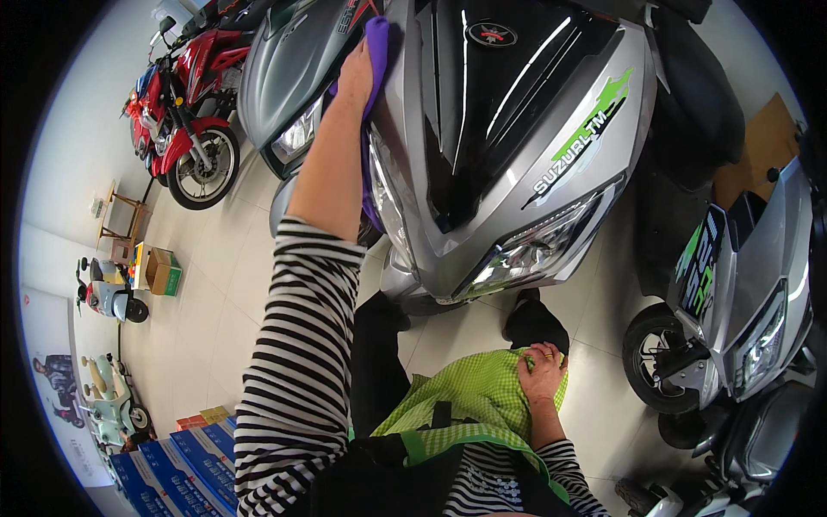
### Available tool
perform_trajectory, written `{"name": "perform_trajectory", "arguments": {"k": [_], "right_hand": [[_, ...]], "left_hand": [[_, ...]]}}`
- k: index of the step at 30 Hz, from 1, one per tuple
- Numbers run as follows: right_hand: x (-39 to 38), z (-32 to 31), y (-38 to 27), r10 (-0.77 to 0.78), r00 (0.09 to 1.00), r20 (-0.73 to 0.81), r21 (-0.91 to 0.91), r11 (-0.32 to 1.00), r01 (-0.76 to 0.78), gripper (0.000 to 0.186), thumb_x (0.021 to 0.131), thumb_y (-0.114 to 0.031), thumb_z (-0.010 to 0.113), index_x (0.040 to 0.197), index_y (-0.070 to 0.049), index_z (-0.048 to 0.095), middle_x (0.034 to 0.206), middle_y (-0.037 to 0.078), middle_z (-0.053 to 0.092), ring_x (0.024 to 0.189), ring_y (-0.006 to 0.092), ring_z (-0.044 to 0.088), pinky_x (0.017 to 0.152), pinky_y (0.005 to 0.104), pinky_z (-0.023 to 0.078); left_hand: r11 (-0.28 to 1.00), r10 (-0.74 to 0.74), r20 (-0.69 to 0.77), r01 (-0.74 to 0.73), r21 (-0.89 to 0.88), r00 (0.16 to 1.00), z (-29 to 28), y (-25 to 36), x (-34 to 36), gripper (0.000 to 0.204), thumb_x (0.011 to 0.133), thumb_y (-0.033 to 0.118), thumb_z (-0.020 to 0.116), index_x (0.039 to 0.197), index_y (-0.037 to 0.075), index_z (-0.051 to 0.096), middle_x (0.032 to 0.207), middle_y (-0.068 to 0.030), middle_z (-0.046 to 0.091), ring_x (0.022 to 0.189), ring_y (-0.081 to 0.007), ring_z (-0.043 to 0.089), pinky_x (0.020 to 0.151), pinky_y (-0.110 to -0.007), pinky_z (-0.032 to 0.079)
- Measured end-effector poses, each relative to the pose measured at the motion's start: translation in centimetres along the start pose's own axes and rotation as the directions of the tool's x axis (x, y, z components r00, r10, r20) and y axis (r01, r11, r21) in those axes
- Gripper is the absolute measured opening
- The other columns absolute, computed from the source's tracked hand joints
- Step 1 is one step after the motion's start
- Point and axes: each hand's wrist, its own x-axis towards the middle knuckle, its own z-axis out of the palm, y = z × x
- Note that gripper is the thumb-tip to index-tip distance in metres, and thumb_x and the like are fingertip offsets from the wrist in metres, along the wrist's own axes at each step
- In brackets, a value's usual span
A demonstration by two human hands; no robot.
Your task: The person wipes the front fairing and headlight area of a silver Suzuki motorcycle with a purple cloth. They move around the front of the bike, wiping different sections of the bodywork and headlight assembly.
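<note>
My left hand (353,77) grips a purple cloth (377,47) against the side of a silver scooter's front panel (413,138), at the gap beside a grey scooter (289,69). The cloth hangs down along the silver scooter's left headlamp (388,189); my fingertips are partly hidden in it. Below the scooter's front, my right hand (539,375) rests on my green checked apron (457,379) over my right leg, its fingers loosely bent and lying on the fabric.
Another silver scooter (749,319) stands close on the right, with brown cardboard (758,138) behind. A red motorcycle (194,77), small scooters (116,396), a wooden stand (121,220) and cardboard boxes (159,271) line the left. Blue boxes (164,470) are stacked at lower left on the tiled floor (207,327).
</note>
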Motion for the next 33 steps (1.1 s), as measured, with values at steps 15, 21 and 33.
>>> {"name": "perform_trajectory", "arguments": {"k": [15, 21, 33], "right_hand": [[-0.6, -0.2, -0.4, 0.006, 0.999, 0.033, 0.002, 1.000, -0.006, 0.015, 0.078, -0.027, 0.069, 0.091, -0.019, 0.072, 0.116, -0.006, 0.066, 0.129, 0.0219, 0.049, 0.113, 0.0628, 0.023], [-1.1, 0.1, 0.0, -0.013, 1.000, 0.028, -0.010, 1.000, 0.013, 0.017, 0.078, -0.027, 0.069, 0.093, -0.019, 0.071, 0.118, -0.006, 0.065, 0.130, 0.0219, 0.048, 0.113, 0.0634, 0.023], [-1.3, 0.5, 1.3, 0.016, 0.998, -0.065, 0.026, 1.000, -0.014, 0.007, 0.078, -0.022, 0.071, 0.084, -0.019, 0.069, 0.112, -0.006, 0.067, 0.127, 0.0223, 0.051, 0.111, 0.0648, 0.026]], "left_hand": [[0.995, -0.008, -0.333, -0.027, -0.101, 0.943, 3.3, 3.7, -27.3, 0.055, 0.106, 0.037, 0.030, 0.153, 0.008, 0.036, 0.157, -0.0237, 0.029, 0.145, -0.0407, 0.029, 0.119, -0.043, 0.023], [0.964, 0.185, -0.180, -0.144, 0.223, 0.966, 4.2, 10.7, -34.9, 0.051, 0.088, 0.037, 0.059, 0.137, 0.021, 0.058, 0.152, -0.0212, 0.038, 0.139, -0.0447, 0.035, 0.107, -0.070, 0.022], [0.512, 0.787, 0.140, -0.763, 0.394, 0.601, 1.3, 20.6, -15.9, 0.045, 0.087, 0.046, 0.061, 0.131, 0.037, 0.060, 0.141, 0.0018, 0.054, 0.132, -0.0275, 0.046, 0.098, -0.071, 0.033]]}}
